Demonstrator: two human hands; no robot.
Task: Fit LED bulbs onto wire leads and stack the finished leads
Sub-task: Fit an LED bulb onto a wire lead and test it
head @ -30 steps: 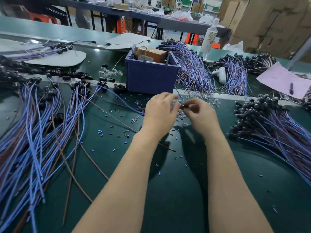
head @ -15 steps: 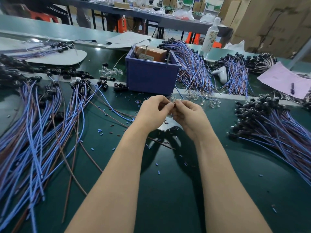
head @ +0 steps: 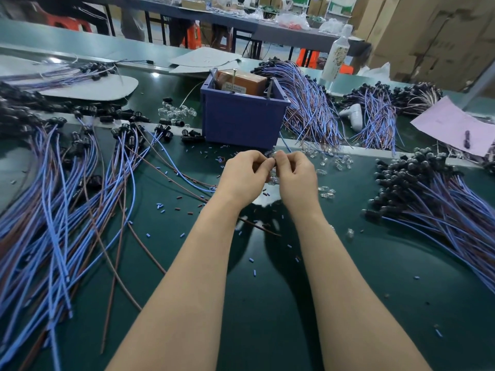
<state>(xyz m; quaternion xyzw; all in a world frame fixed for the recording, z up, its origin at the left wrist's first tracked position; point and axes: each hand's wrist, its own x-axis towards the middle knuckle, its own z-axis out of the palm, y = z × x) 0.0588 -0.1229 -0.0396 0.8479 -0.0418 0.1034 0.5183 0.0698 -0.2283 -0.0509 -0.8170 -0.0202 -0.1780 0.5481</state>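
- Your left hand and right hand meet at the centre of the frame. Their curled fingertips pinch one clear bulb between them.
- A blue wire curves in from the left, its end hidden behind your left hand.
- Loose bulbs lie just right of your hands.
- Capped leads are heaped at the right; more leads fan across the left.
- A blue bin stands just above your hands.
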